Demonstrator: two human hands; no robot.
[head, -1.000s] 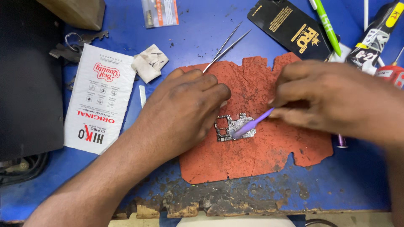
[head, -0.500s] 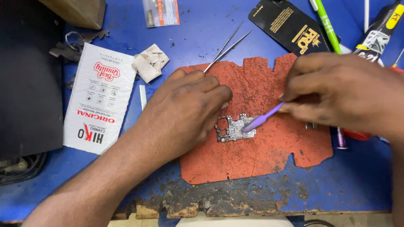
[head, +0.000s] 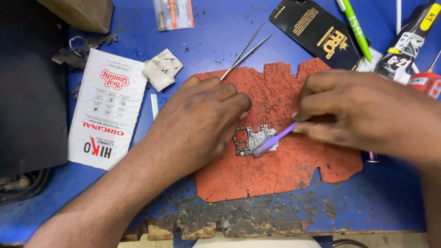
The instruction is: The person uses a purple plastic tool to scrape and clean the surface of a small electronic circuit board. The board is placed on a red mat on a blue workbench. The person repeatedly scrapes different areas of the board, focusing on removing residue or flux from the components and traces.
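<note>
Two hands at a small circuit board on a red mat

The right hand (head: 363, 112) pinches a purple brush (head: 274, 138), its tip on the circuit board (head: 251, 138); the left hand (head: 202, 121), fingers curled, presses the board's left edge. Board lies mid-mat (head: 285, 179) on the blue surface (head: 381, 202); tweezers (head: 245, 49) rest beyond.

A white padded pouch (head: 104, 108), rectangular with red and black print, lies flat on the blue bench just left of the left hand (head: 198, 120), its long side running toward the forearm. Above that hand, at the top edge, sits a small clear blister pack (head: 173, 14) with an orange-and-white card. Above the right hand (head: 363, 112) a black rectangular card sleeve (head: 317, 32) with gold print lies tilted. Further right, a black and white tube (head: 406, 41) bears a yellow label.
</note>
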